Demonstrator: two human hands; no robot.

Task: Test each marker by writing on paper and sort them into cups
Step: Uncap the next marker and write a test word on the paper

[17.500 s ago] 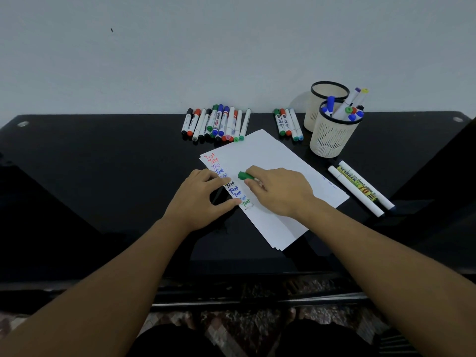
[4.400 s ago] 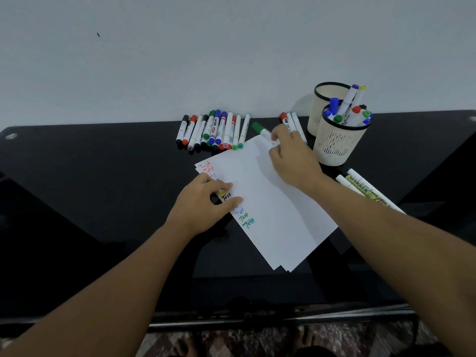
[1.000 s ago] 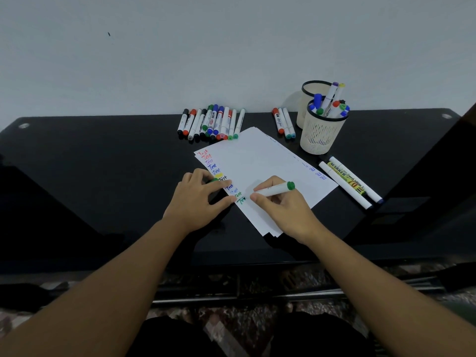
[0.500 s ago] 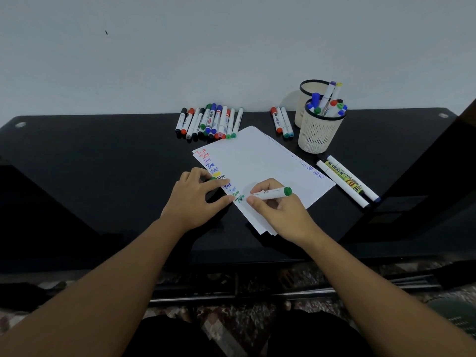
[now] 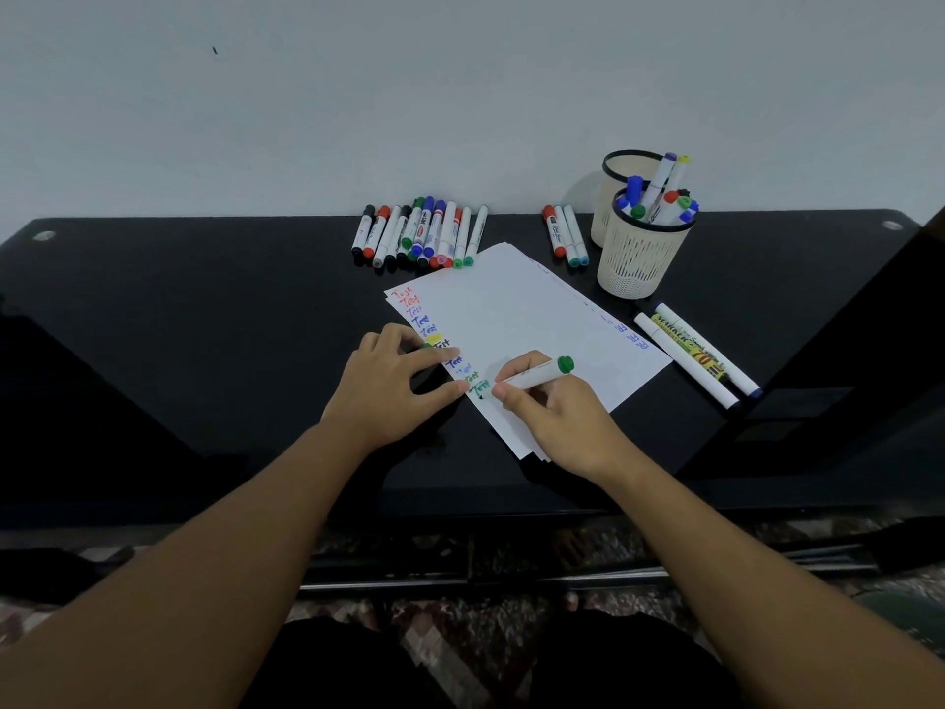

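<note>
Right hand (image 5: 549, 406) fingers (image 5: 506, 394) grip a green marker (image 5: 537, 375), writing on paper (image 5: 532, 319); left hand (image 5: 394, 383), fingers flat, pins the sheet. Wet ink could smear under that thumb.

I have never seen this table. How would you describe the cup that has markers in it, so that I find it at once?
Look at the far right part of the black table, near the wall, where two pale mesh cups stand close together. The cup with markers is the nearer one, just beyond the white paper. Unlike the back cup, in which no markers show, it bristles with blue, green, red and purple caps.
</note>
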